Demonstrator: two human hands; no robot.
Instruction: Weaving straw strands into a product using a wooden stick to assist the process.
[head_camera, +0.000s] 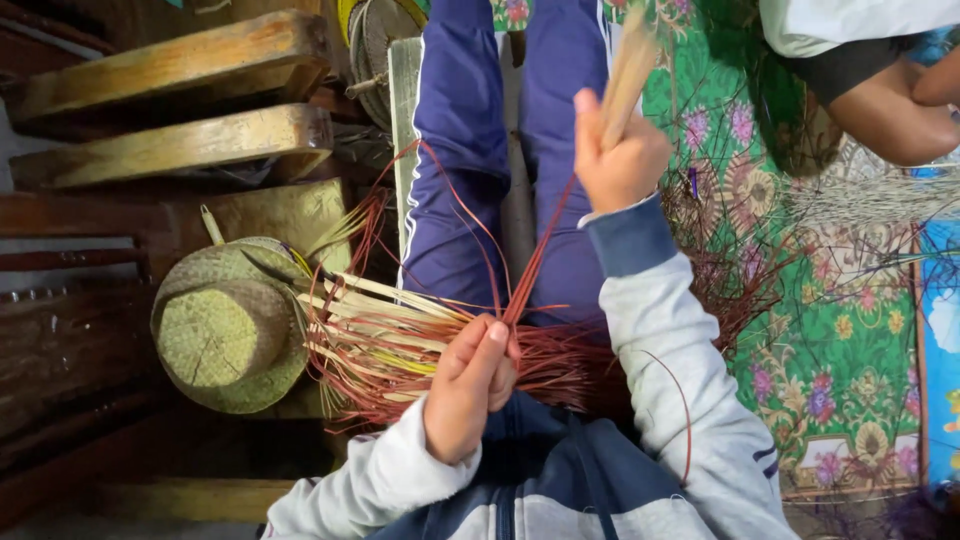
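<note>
My left hand (470, 385) is closed on a bundle of red and pale straw strips (380, 345) that lies across my lap and fans out to the left. My right hand (618, 158) is raised over my blue trouser legs (465, 120), gripping a few pale tan strips (630, 65) that point up and away. Thin red strips (540, 255) run taut from the bundle under my left hand up to my right fist.
A woven straw hat (228, 325) lies left of the bundle. Behind it are wooden planks (180, 60). To the right, loose dark red strips (740, 270) lie on a green floral mat (840, 350). Another person's leg (885, 105) is at the top right.
</note>
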